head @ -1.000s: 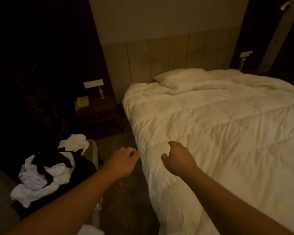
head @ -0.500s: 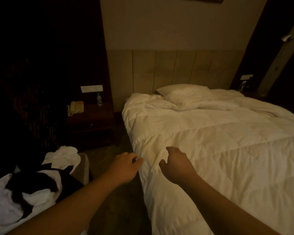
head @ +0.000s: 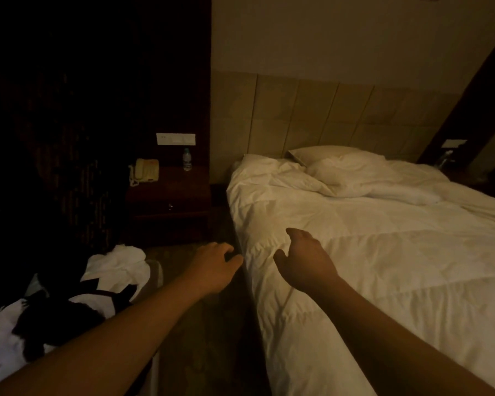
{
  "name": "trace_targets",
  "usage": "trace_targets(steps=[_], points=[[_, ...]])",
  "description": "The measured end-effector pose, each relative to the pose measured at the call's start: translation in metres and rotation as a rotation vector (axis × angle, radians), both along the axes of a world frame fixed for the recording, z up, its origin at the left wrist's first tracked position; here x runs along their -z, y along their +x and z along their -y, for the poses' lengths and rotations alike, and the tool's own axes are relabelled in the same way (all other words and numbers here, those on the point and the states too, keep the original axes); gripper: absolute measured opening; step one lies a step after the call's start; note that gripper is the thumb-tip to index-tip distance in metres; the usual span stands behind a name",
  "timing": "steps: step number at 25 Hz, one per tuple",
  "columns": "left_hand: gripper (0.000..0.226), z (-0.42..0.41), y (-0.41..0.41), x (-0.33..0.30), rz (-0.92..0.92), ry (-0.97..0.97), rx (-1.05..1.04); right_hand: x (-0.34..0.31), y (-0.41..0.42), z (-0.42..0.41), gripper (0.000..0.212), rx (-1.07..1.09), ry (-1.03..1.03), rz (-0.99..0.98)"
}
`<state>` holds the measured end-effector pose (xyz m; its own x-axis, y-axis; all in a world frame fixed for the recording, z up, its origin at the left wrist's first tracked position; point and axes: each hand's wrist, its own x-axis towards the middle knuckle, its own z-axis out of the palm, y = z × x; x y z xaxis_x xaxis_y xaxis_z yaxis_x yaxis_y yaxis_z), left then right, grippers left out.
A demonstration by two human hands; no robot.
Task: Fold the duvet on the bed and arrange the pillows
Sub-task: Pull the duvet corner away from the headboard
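The white quilted duvet (head: pixel 383 252) lay spread over the bed (head: pixel 242 270), rumpled near the beige padded headboard (head: pixel 312 115); two white pillows (head: pixel 340 164) lay on it at the head end; the left hand (head: pixel 215 267) hovered just beside the duvet's edge, fingers loosely curled, holding nothing; the right hand (head: pixel 303 261) hung over the duvet, relaxed and empty; a cream telephone (head: pixel 145 170) stood on the dark wooden nightstand (head: pixel 169 195).

Dim warm light, black left side
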<state>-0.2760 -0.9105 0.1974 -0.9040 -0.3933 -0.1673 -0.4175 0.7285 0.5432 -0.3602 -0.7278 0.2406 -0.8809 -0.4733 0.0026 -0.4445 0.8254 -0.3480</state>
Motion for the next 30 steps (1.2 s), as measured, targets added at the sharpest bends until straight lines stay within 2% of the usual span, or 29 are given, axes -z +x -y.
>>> trace_targets(steps=[7, 18, 25, 30], points=[[0.054, 0.034, -0.069, 0.0, 0.027, 0.007, 0.003, 0.01, -0.075, 0.025, 0.066, 0.013, 0.007, 0.028], [0.05, 0.058, -0.237, -0.02, 0.084, -0.064, -0.028, 0.022, -0.254, 0.052, 0.065, 0.006, -0.095, 0.085], [0.048, 0.084, -0.302, -0.021, 0.103, -0.083, -0.012, 0.034, -0.318, 0.072, 0.066, 0.039, -0.101, 0.15], [0.047, 0.13, -0.347, -0.008, 0.089, -0.059, 0.001, 0.038, -0.359, 0.116, 0.068, 0.049, -0.073, 0.159]])
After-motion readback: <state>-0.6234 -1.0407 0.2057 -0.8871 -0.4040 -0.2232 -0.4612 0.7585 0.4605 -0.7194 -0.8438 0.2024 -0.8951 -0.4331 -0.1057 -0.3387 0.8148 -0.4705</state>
